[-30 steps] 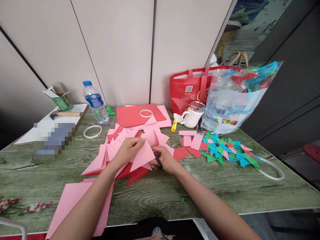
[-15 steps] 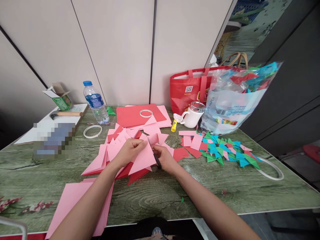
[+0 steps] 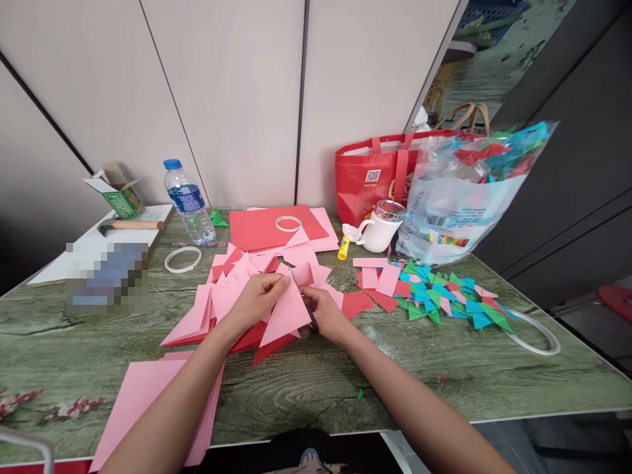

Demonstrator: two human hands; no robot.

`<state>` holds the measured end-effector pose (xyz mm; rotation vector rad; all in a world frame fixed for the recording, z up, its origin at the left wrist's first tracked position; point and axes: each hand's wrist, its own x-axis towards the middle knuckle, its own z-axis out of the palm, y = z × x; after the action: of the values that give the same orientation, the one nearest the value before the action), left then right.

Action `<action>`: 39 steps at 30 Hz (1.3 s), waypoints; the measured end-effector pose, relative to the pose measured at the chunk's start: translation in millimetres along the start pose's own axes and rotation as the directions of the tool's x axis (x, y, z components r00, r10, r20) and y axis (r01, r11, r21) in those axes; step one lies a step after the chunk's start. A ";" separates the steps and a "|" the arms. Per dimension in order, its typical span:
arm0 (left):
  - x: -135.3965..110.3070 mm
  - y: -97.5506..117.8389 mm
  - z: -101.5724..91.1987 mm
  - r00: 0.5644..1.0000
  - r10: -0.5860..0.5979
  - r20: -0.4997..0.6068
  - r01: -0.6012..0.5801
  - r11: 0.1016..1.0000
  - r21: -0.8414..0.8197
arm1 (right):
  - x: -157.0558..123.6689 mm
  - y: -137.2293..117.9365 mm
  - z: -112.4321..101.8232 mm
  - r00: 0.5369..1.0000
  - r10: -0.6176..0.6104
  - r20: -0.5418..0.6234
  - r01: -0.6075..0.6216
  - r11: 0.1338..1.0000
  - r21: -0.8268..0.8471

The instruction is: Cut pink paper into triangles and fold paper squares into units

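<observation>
At left, a wooden-handled hammer [image 3: 134, 225] lies on a white board [image 3: 95, 238], with an opened carton [image 3: 123, 203] standing just behind it. A blue-capped water bottle [image 3: 189, 201] stands upright to their right. Farther right, a white mug [image 3: 379, 230] stands before a red bag [image 3: 356, 174].

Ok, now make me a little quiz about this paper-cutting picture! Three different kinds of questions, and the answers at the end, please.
1. Pick one. The right hand is holding:
A) the yellow tube-shaped glue stick
B) the black-handled metal scissors
C) the green and white cardboard box

2. True or false? The rounded white mug with a shiny lid stands in front of the glossy red shopping bag.

3. Fill the gap. The left hand pinches a pointed paper piece coloured ____.

Key: 1. B; 2. True; 3. pink
</observation>
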<state>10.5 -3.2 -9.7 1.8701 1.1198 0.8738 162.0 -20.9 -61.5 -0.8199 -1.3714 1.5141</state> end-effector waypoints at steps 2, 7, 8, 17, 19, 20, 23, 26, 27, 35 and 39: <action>0.0 -0.7 0.4 1.000 -0.004 -0.007 0.004 1.000 0.011 | 0.0 0.4 0.4 1.000 0.003 -0.003 -0.003 1.000 -0.010; 0.9 -2.9 0.3 1.000 -0.011 0.007 0.011 1.000 -0.003 | 0.3 2.4 0.1 1.000 0.011 -0.019 -0.012 0.999 -0.034; 1.0 -3.1 0.2 1.000 -0.013 0.008 0.013 1.000 -0.009 | 0.4 2.9 -0.1 1.000 0.009 -0.022 -0.010 0.999 -0.034; 0.6 -3.4 0.8 1.000 -0.024 0.006 0.024 0.999 -0.028 | -0.2 5.9 -0.1 0.993 0.110 -0.040 -0.108 0.994 0.033; 0.7 -4.0 0.9 1.000 -0.028 0.015 0.028 0.999 -0.029 | -0.2 4.5 0.4 0.989 0.140 -0.045 -0.138 0.989 0.047; 0.9 -4.2 0.4 0.999 -0.031 0.023 0.032 0.999 -0.027 | -0.1 3.8 0.6 0.987 0.157 -0.043 -0.155 0.987 0.047; 1.5 -3.5 -5.8 0.998 -0.039 0.052 0.039 0.999 -0.006 | 0.1 1.4 1.0 0.982 0.181 -0.045 -0.180 0.983 0.031; 1.7 -2.1 -21.2 0.998 -0.029 0.063 0.026 0.999 0.043 | 0.1 -1.8 1.7 0.989 0.131 -0.067 -0.132 0.991 -0.008; 1.7 -2.5 -27.9 0.998 -0.034 0.050 0.031 0.998 0.062 | 0.1 -3.2 2.0 0.992 0.092 -0.089 -0.095 0.995 -0.025; 5.8 -28.0 -61.8 0.942 -0.015 -0.334 0.147 0.916 0.374 | 5.5 -6.1 -10.3 0.784 -0.195 -0.590 0.153 0.981 -0.122; 7.7 -22.4 -41.2 0.857 0.127 -0.499 0.040 0.949 0.312 | 10.1 2.0 -17.7 0.788 -0.126 -0.603 0.091 0.992 -0.088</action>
<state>-30.0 21.8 -8.7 1.9734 1.6250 1.3427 174.0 -4.8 -65.4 -1.1228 -0.9497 0.9881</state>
